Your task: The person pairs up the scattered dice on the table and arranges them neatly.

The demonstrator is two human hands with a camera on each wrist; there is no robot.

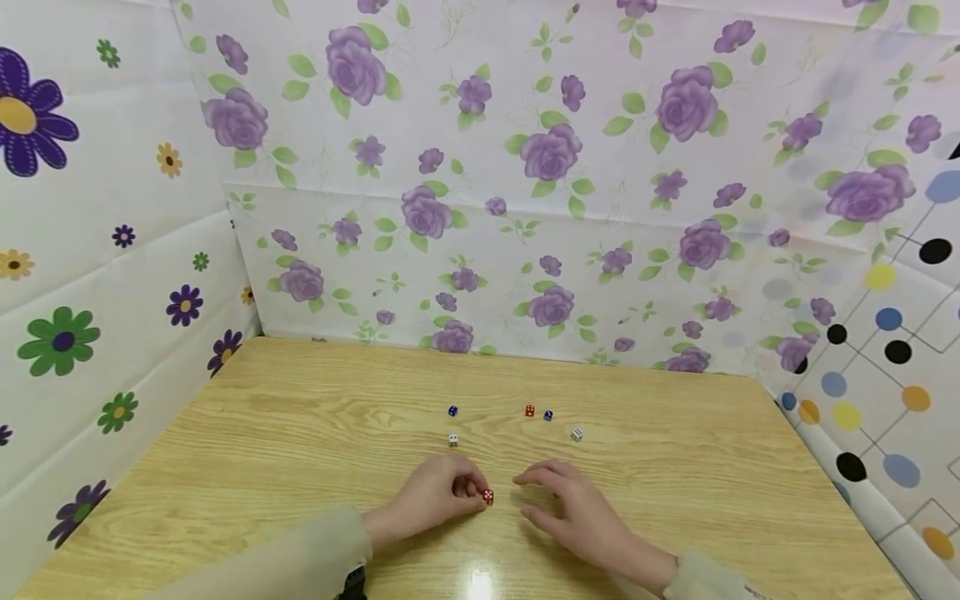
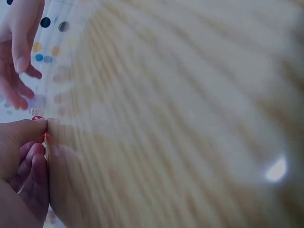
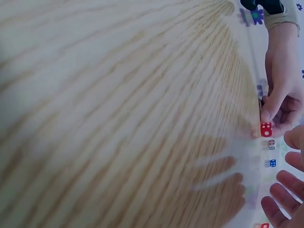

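My left hand pinches a red die with white pips between thumb and fingers, at the tabletop near the front. In the right wrist view the same red die shows at the left hand's fingertips. To its right, my right hand hovers with thumb and fingers spread apart, holding nothing. Beyond the left hand lie a white die and, farther back, a blue die. Beyond the right hand are another red die, a second blue die beside it, and a second white die.
The wood-grain table reaches back to a white cloth wall with purple roses. A flower-patterned sheet borders the left side, and a dotted sheet the right. Light glares off the table's front.
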